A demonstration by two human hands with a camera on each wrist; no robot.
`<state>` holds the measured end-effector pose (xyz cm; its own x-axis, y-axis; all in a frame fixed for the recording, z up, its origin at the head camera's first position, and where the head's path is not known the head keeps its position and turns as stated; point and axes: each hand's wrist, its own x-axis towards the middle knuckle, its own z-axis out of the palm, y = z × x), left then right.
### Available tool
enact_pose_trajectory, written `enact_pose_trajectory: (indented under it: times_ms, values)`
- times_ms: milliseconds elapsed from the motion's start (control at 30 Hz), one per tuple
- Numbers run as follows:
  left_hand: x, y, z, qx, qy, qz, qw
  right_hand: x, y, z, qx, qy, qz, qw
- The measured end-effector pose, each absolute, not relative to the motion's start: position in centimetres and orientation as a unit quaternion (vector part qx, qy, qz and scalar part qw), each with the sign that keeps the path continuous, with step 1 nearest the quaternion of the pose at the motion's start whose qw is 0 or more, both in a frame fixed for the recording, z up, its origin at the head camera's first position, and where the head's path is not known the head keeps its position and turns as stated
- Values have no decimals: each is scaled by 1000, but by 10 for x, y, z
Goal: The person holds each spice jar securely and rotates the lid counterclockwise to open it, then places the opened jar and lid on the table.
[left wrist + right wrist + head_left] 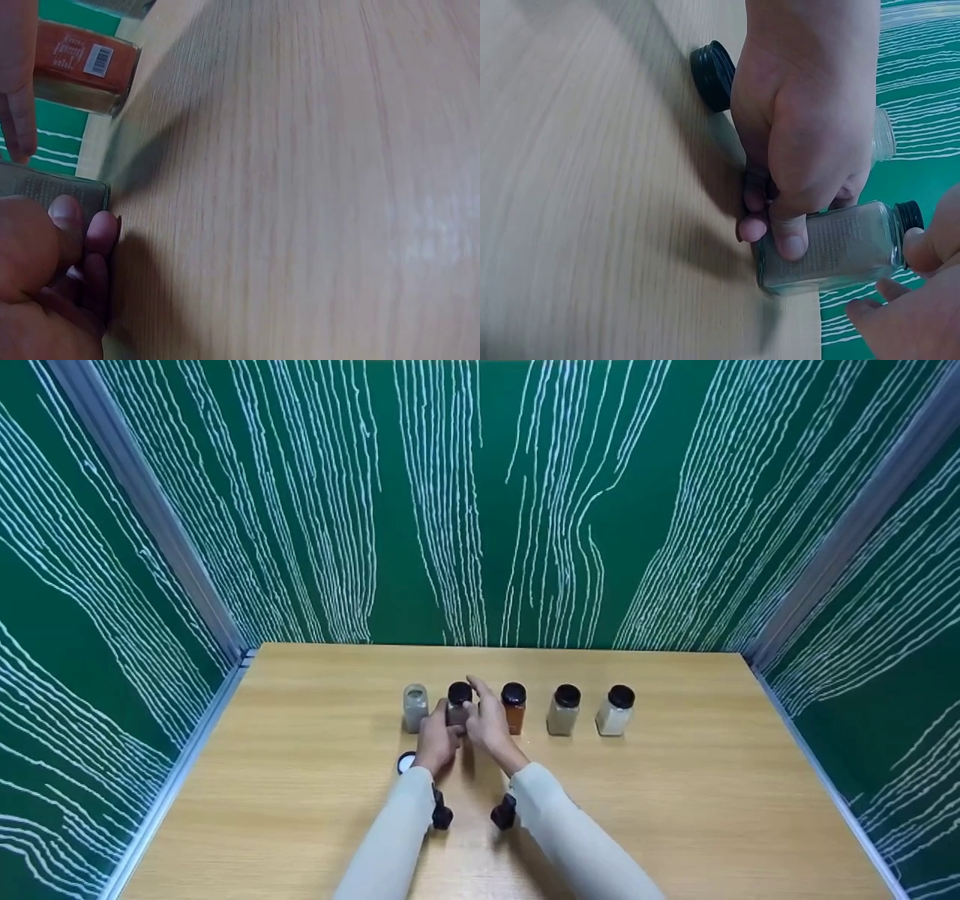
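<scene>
A square glass spice jar (844, 244) with greyish contents stands upright on the table, second from the left in the row. My left hand (437, 739) grips its lower body, thumb across the label side. At its top, my right hand (489, 724) has thumb and index finger about the black lid (910, 215), the thumb touching the lid's edge. Just left of it is a lidless jar (415, 709). A loose black lid (406, 763) with a white inside lies near my left wrist.
To the right stand a jar of orange-red spice (514, 718), a jar with pale greenish-grey contents (563, 712) and a jar with white contents (615, 712), all black-lidded. Green panels (525, 510) with white wavy lines enclose the wooden table (712, 795).
</scene>
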<state>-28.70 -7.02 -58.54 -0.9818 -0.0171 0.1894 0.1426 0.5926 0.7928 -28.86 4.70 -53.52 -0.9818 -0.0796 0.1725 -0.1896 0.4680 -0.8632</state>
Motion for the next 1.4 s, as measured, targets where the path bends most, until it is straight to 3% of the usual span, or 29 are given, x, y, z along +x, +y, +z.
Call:
enact_pose_trajectory:
  times_ms: [267, 667, 933, 1100, 1400]
  values:
    - [-288, -72, -588, -40, -896, -430, 104, -290, 48, -541, 62, -834, 547, 50]
    - [-286, -72, -592, -52, -896, -422, 132, -288, 41, -543, 29, -831, 546, 107]
    - [-288, -71, -588, -35, -889, -449, 85, -287, 40, -538, 64, -833, 546, 63]
    - [-290, -71, -586, -34, -890, -447, 86, -290, 40, -538, 48, -832, 551, 35]
    - [-287, -70, -586, -31, -885, -455, 95, -286, 44, -538, 83, -823, 559, 47]
